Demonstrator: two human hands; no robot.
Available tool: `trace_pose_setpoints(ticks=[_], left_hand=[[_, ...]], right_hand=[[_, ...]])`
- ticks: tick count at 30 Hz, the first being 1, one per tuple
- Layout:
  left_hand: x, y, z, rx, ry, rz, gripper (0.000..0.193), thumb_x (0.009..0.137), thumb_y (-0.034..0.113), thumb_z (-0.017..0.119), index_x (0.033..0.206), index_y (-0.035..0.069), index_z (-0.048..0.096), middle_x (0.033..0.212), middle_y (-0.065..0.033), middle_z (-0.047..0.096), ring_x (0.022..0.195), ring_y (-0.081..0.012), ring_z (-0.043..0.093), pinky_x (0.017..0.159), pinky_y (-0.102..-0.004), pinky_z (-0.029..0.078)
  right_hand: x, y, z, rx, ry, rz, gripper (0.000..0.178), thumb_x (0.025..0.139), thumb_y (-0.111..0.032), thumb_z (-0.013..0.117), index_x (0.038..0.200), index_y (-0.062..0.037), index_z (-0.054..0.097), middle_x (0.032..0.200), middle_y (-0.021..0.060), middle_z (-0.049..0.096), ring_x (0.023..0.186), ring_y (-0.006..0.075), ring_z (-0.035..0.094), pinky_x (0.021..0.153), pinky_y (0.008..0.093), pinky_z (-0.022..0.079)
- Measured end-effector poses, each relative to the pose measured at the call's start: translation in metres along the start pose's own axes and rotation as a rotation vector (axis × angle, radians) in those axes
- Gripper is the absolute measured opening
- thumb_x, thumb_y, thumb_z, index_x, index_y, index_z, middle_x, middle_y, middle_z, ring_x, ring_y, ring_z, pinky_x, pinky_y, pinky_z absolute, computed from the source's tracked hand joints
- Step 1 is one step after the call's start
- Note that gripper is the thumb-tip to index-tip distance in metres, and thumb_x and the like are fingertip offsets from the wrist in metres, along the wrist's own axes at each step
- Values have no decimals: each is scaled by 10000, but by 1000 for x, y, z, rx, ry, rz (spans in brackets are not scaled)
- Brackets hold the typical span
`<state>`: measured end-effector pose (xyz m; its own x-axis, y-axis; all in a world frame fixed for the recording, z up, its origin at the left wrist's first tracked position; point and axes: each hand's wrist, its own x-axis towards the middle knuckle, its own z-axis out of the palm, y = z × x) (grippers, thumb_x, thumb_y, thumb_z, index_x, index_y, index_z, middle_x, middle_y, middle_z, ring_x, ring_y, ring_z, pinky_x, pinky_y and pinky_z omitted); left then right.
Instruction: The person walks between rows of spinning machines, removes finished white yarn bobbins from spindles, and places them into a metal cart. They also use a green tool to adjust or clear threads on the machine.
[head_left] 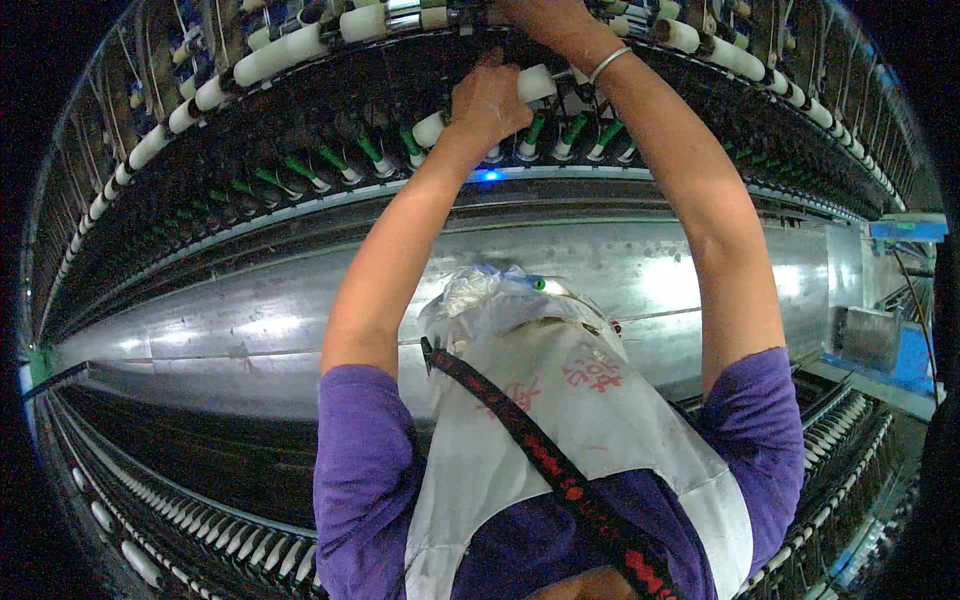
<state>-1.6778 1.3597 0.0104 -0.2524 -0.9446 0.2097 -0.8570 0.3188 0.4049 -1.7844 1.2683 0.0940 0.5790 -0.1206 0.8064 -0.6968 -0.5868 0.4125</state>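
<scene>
My left hand (490,105) is closed around the middle of a short roller with white ends (537,84), held at a slant below the machine's upper row of white rollers (280,56). One white end sticks out on each side of the hand. Higher up, my right hand (552,22) reaches to the same roller row at the picture's top edge. Its fingers are cut off or hidden there, so their grip does not show. Just under my left hand stand several green bobbins (375,158) in a row along a rail.
A small blue light (490,176) glows on the rail. Below it runs a long metal surface (240,290). A white apron (560,400) with a bulging pocket hangs from me. Another row of white bobbins (235,535) lies at lower left; a blue-topped box (905,360) stands at right.
</scene>
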Motion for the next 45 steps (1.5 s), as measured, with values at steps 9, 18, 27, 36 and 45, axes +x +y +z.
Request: trace_pose_setpoints(ticks=[9, 18, 27, 36, 45], left_hand=[[-39, 32, -17, 136, 79, 161, 407, 711, 120, 719, 1109, 79, 648, 1305, -138, 549, 1176, -354, 543, 844, -515, 533], [100, 66, -45, 304, 679, 254, 17, 683, 109, 644, 682, 93, 651, 799, -155, 634, 863, -309, 600, 866, -492, 454], [42, 65, 21, 370, 807, 204, 736, 772, 174, 682, 1430, 51, 376, 1501, -151, 321, 1423, -327, 269, 1168, -566, 185], [-223, -64, 167, -311, -468, 138, 393, 981, 314, 502, 1306, 94, 518, 1403, -158, 480, 1258, -347, 488, 978, -486, 453], [-329, -105, 212, -327, -660, -249, 584, 937, 351, 580, 1474, 300, 356, 1498, -121, 362, 1284, -373, 452, 1000, -593, 374]], right_hand=[[-86, -93, -158, 399, -64, 129, 164, 545, -180, 702, 703, -147, 674, 841, 38, 591, 947, 277, 539, 820, 472, 373], [-223, -180, -163, 996, -702, 581, 61, 753, -15, 696, 799, -7, 658, 791, 166, 536, 771, 294, 530, 665, 410, 439], [-323, -174, -125, 1152, -721, 931, 126, 825, -41, 617, 704, -11, 597, 579, 87, 530, 502, 158, 479, 501, 339, 404], [-362, -167, -112, 1187, -901, 1220, 256, 879, -53, 556, 635, 2, 501, 564, 86, 448, 462, 167, 382, 460, 346, 334], [-373, -190, -102, 1192, -1108, 1344, 213, 874, -87, 570, 682, -3, 532, 609, 97, 496, 508, 185, 446, 477, 342, 376]])
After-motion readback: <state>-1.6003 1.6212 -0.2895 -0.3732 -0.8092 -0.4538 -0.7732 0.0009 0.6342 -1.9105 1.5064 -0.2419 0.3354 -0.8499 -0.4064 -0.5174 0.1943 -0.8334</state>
